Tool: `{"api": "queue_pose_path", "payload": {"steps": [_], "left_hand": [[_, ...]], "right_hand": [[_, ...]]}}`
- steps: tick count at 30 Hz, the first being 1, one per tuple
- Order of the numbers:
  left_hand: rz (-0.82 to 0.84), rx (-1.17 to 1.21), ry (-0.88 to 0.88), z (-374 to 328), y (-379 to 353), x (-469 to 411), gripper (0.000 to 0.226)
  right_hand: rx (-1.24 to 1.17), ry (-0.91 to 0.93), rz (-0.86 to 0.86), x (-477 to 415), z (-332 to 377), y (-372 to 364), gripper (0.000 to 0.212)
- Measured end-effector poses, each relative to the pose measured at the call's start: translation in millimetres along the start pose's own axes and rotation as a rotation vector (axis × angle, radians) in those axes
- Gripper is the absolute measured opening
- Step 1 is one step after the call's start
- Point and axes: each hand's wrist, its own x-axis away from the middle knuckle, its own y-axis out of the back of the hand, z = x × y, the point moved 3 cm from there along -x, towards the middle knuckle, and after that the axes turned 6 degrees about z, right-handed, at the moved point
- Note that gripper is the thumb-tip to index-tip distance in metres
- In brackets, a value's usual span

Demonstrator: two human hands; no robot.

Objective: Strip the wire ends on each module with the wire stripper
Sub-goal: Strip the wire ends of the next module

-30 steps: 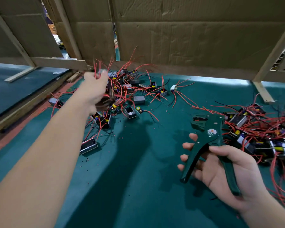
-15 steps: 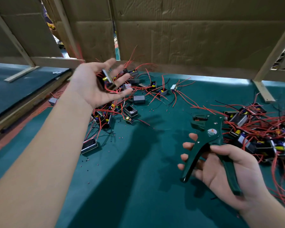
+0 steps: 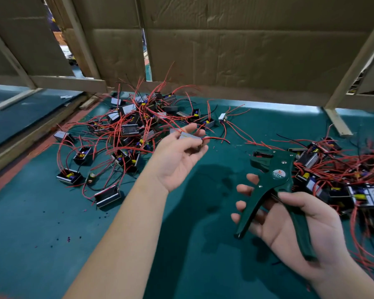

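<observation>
Your left hand (image 3: 177,160) is palm-up over the middle of the tabletop (image 3: 52,234), fingers half curled, with one module (image 3: 187,135) pinched at the fingertips. Its red wire (image 3: 216,139) trails out to your right, its long axis running roughly parallel to the far edge, the loose end dark and drooping a little. That end is what counts: it aims at the wire stripper (image 3: 274,186), whose head sits just to the right of it and a touch nearer you, mouth facing far-left toward the wire. Your right hand (image 3: 294,229) has the tool, thumb over one handle and fingers round the other, handles spread wide, so the jaws look ready to take a wire. The two are near but apart, with bare mat under the gap. I'd judge the right hand is the one to close it, a short reach up and left. Watch the sides: a heap of modules (image 3: 134,121) crowds the far-left area behind your left hand, a second heap (image 3: 337,173) hugs the right edge beside the tool, and the cardboard wall (image 3: 246,50) closes off the far edge. The free room is toward the near edge.
</observation>
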Motion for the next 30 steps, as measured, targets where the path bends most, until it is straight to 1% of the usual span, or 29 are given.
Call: {"api": "queue_pose_path", "payload": {"steps": [2, 3, 4, 6, 7, 9, 12, 13, 16, 17, 18, 19, 20, 21, 22, 23, 24, 25, 26, 28, 30], "left_hand": [[0.019, 0.027, -0.079, 13.9, -1.2, 3.4, 0.025], [0.035, -0.009, -0.126, 19.9, -1.7, 4.4, 0.026], [0.060, -0.096, -0.177, 24.6, -3.7, 6.4, 0.028], [0.171, -0.341, -0.256, 32.3, -10.3, 13.5, 0.029], [0.242, -0.446, -0.268, 35.5, -14.5, 17.6, 0.029], [0.364, -0.575, -0.263, 40.3, -22.3, 26.5, 0.031], [0.448, -0.867, -0.352, 47.4, -29.9, 33.8, 0.033], [0.488, -0.902, -0.356, 49.7, -32.2, 36.0, 0.034], [0.614, -0.758, -0.254, 48.0, -32.2, 40.3, 0.039], [0.597, -0.724, -0.246, 44.2, -29.5, 39.8, 0.040], [0.548, -0.711, -0.278, 39.1, -24.1, 37.2, 0.040], [0.455, -0.735, -0.344, 32.4, -18.3, 33.3, 0.044], [0.330, -0.807, -0.415, 26.7, -14.4, 29.4, 0.050], [0.215, -0.859, -0.449, 23.0, -10.1, 26.0, 0.050], [0.139, -0.858, -0.432, 22.8, -5.4, 22.0, 0.045], [0.120, -0.766, -0.349, 23.5, -3.5, 20.6, 0.036], [0.157, -0.615, -0.221, 25.8, -5.1, 21.0, 0.023], [0.207, -0.491, -0.089, 28.6, -7.6, 22.0, 0.014], [0.255, -0.439, -0.003, 31.4, -10.3, 23.6, 0.016], [0.342, -0.515, 0.079, 38.7, -15.6, 28.3, 0.017], [0.388, -0.584, 0.119, 44.9, -21.4, 33.4, 0.018]], "right_hand": [[-0.005, 0.010, 0.046, 0.8, 2.0, -1.0, 0.080], [0.010, 0.013, 0.073, 1.3, 3.1, -2.2, 0.080], [0.025, 0.020, 0.096, 1.3, 4.0, -2.8, 0.080], [0.047, 0.042, 0.127, 1.9, 6.0, -3.8, 0.081], [0.056, 0.056, 0.137, 2.1, 7.0, -3.9, 0.082], [0.069, 0.080, 0.146, 2.0, 9.0, -4.7, 0.085], [0.079, 0.094, 0.116, 1.2, 12.9, -2.0, 0.090], [0.085, 0.100, 0.101, 1.0, 14.1, -0.2, 0.090], [0.105, 0.114, 0.085, 2.8, 18.5, 2.4, 0.086], [0.112, 0.113, 0.097, 3.9, 20.1, 1.8, 0.083], [0.112, 0.103, 0.122, 4.9, 21.3, 0.5, 0.080], [0.100, 0.083, 0.155, 5.6, 21.7, -1.3, 0.077], [0.074, 0.057, 0.192, 5.7, 21.6, -3.2, 0.074], [0.039, 0.028, 0.228, 5.5, 20.9, -5.2, 0.070], [-0.002, 0.000, 0.264, 5.0, 19.7, -7.7, 0.067], [-0.042, -0.019, 0.298, 4.7, 18.4, -10.5, 0.063], [-0.073, -0.031, 0.325, 4.5, 17.1, -12.9, 0.061], [-0.088, -0.042, 0.340, 4.6, 15.9, -14.1, 0.059], [-0.091, -0.057, 0.345, 4.4, 14.7, -14.4, 0.058], [-0.075, -0.092, 0.352, 4.3, 12.4, -15.0, 0.057], [0.012, -0.117, 0.357, 3.8, 9.4, -15.3, 0.057]]}}
